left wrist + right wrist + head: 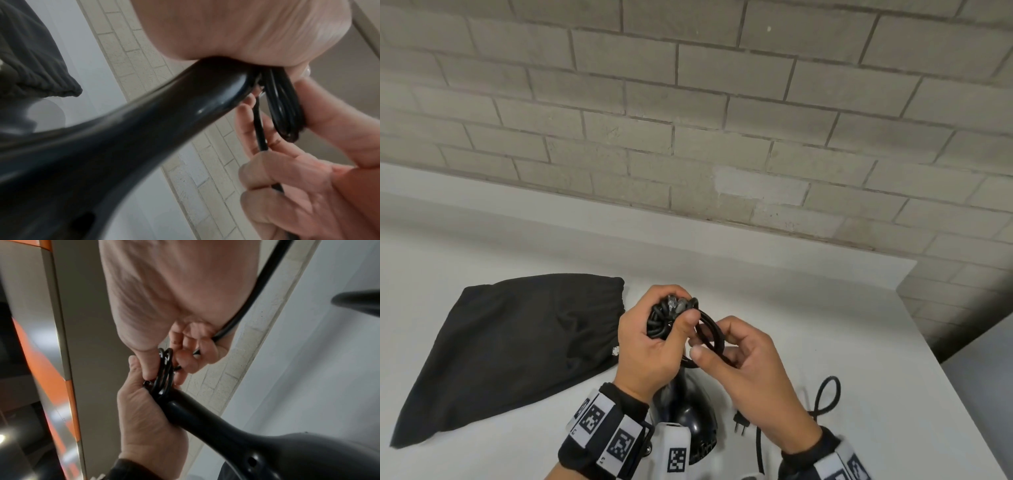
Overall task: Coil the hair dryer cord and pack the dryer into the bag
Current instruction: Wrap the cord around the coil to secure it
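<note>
Black cord is wound in several loops at the end of the dryer handle, held up above the white table. The left hand is closed round the top of the handle and the gathered loops, its thumb pressed over them; the left wrist view shows the glossy dark handle running up into the palm, with the bundle of loops clamped against it. The right hand sits just beside the left, touching it, its thumb and curled fingers pinching the outermost loop; in the right wrist view the cord passes through those curled fingers and trails out behind the palm. The dryer's rounded body hangs below the hands, near the table's front edge; whether it touches the table cannot be told. The loose remainder of the cord lies on the table toward the front right, forming a small loop, with the plug lying flat just right of the dryer body. A black cloth bag lies flat on the left part of the table, its gathered mouth turned toward the hands and close to the left one. A grey brick wall runs along the table's far edge.
</note>
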Motion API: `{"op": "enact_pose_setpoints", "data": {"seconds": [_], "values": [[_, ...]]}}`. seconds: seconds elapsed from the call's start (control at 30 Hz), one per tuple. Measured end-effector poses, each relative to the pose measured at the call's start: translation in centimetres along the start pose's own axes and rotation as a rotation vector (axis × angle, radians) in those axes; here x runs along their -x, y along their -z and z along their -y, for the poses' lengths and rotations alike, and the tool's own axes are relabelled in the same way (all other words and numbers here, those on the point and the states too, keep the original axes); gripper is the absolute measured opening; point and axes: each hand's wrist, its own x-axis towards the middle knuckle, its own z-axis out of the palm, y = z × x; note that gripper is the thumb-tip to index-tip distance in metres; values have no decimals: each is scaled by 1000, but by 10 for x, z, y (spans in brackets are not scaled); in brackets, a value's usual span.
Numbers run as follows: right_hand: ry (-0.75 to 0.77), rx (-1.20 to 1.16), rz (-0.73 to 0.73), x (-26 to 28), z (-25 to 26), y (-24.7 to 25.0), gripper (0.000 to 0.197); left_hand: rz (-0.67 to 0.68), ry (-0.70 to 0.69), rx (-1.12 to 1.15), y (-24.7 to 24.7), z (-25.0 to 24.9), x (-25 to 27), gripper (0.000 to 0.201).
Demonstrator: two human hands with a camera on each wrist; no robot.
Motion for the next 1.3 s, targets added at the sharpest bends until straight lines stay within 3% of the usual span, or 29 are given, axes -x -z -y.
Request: {"op": "enact_pose_setpoints", "data": {"seconds": [0.17,0.27,0.6,0.73,0.87,1.03,1.1,1.17,1.23,1.3], "values": [[2,91,63,-4,-1,11,4,66,19,-74,-1,0,-4,33],[5,114,90,-8,2,17,3,160,131,-111,3,-4,-10,24],[176,323,-33,-6,3,8,5,420,338,-271,22,-30,-38,19],[218,368,-75,-4,4,7,7,537,293,-328,20,-31,-36,28],[214,334,-106,-5,8,7,10,425,215,-262,9,-28,-27,12],[248,370,-250,-5,10,2,15,248,168,-180,-5,-21,-17,14],[365,496,-439,-4,6,-1,31,176,160,-152,-8,-20,-14,14],[559,712,-582,-4,3,-5,28,118,140,-138,-12,-19,-11,18],[659,905,-614,-4,-1,-9,15,74,126,-121,-16,-19,-8,20],[617,987,-574,-5,-2,-11,15,29,110,-117,-18,-17,-5,21]]}}
